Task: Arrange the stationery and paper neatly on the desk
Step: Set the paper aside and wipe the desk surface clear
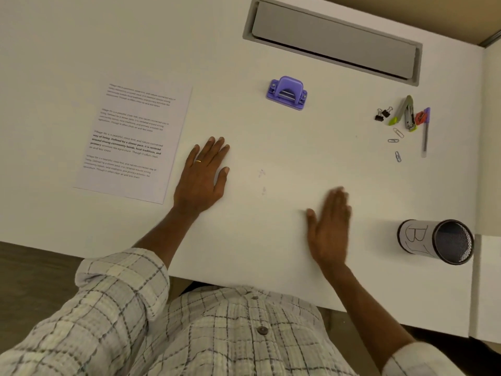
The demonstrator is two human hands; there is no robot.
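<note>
A printed sheet of paper [132,142] lies at the left of the white desk [271,147]. My left hand [203,175] rests flat on the desk just right of the sheet, holding nothing. My right hand [329,226] hovers over the desk's middle, blurred, fingers straight and empty. A purple hole punch [286,92] stands farther back. At the far right lie two black binder clips [382,114], a green stapler [405,114], a red sharpener [420,117], a purple pen [425,131] and three paper clips [396,143]. A mesh pen cup [436,241] marked "B7" stands near the right edge.
A grey cable tray flap [333,36] is set into the desk at the back. A white partition [492,131] borders the right side. The desk's front edge runs just before my checked shirt [189,329].
</note>
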